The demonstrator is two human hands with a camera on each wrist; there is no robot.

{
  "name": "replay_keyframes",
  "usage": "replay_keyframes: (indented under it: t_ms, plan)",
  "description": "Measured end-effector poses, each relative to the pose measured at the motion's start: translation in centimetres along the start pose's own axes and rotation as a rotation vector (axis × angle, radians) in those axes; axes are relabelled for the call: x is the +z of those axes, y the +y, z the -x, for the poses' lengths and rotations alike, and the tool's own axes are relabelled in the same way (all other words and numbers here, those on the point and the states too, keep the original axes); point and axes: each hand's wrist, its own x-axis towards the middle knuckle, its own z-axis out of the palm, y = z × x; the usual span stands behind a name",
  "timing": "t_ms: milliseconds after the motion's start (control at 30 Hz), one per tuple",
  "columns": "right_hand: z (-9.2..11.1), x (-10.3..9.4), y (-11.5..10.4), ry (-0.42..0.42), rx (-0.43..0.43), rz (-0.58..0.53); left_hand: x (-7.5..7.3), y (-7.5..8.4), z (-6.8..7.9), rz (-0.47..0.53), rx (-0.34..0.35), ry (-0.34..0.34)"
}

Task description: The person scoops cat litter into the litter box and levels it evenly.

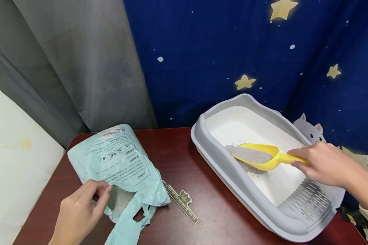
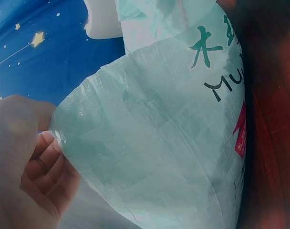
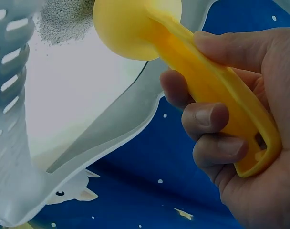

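My right hand [image 1: 328, 166] grips the handle of a yellow scoop [image 1: 271, 158], fingers wrapped round it in the right wrist view. Grey granular cat litter [image 1: 251, 154] fills the scoop and spills from its tip onto a small heap inside the litter box [image 1: 202, 149], which has a grey rim and white interior. On the left, a pale teal plastic bag [image 1: 116, 163] lies on the table with its mouth toward me. My left hand [image 1: 82, 209] pinches the edge of that mouth between thumb and fingers. Litter shows inside the opening [image 1: 119, 199].
A flat ruler-like clip [image 1: 182, 204] with a decorated top lies between bag and litter box on the dark red table [image 1: 171, 146]. A slotted grate [image 1: 308, 200] forms the box's near end. Behind hang grey [image 1: 92, 68] and blue star-patterned [image 1: 208, 61] curtains.
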Motion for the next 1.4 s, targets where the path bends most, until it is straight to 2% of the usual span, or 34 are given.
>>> replay_keyframes:
  t_ms: [333,600,867,1067,1400]
  plan:
    - [-1.6,-1.1,-0.1,-0.147,0.098,0.009,0.1,-0.1,0.0,0.011,0.013,0.024]
    - [-2.6,-1.6,0.4,-0.127,0.069,0.035,0.0,-0.1,0.0,0.000,0.000,0.012]
    - [-3.3,-1.9,0.6,-0.200,0.127,0.023,0.1,-0.1,0.0,0.010,0.011,0.037]
    - [-3.5,-2.2,0.8,-0.214,0.127,0.042,-0.1,0.0,0.0,0.003,-0.005,0.010]
    - [-4.0,-2.8,0.9,-0.238,0.152,0.090,0.0,-0.1,0.0,0.004,0.006,0.027]
